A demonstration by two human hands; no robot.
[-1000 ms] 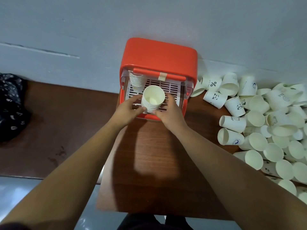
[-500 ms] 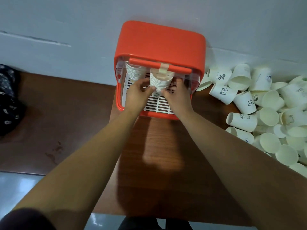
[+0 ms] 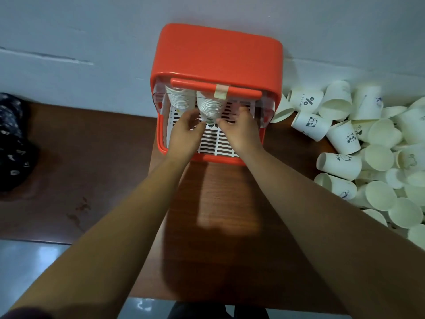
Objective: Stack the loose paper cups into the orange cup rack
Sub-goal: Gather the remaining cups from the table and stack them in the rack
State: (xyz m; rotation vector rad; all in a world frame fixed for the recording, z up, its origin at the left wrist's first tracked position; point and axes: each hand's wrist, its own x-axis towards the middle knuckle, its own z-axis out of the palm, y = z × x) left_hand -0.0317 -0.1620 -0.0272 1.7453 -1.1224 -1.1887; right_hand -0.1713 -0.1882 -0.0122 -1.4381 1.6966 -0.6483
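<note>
L hand [image 3: 186,132] & R hand [image 3: 241,130] each keep a narrow grip on nested cup stack [image 3: 210,109] between them, axis near-upright inside orange cup rack [image 3: 218,54].

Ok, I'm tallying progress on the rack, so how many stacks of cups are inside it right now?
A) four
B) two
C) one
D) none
B: the left stack stands in the back left corner of the rack. The middle stack is beside it, pinched at its near end between the left hand and the right hand.
</note>
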